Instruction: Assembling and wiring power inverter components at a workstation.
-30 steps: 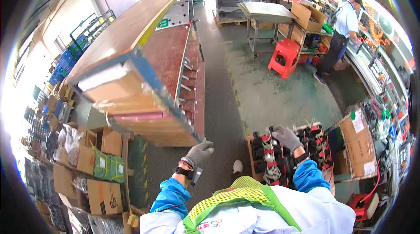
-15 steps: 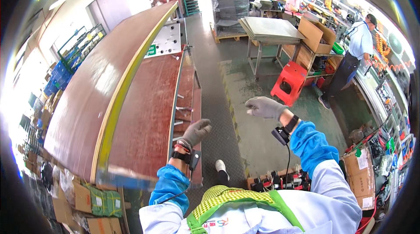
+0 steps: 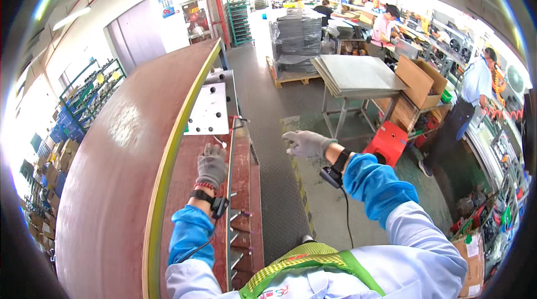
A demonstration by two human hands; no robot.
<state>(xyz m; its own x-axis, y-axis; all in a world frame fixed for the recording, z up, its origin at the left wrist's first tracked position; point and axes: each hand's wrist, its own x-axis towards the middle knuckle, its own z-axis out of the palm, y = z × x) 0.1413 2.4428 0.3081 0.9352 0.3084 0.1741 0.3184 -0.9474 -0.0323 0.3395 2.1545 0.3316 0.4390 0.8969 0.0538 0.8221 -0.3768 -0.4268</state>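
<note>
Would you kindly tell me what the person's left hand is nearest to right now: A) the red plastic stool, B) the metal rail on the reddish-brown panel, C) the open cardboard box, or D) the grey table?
B: the gloved left hand lies against the metal rail on the reddish-brown panel.

Glossy brown panel (image 3: 117, 187), grey knit gloves (image 3: 212, 165)
</note>
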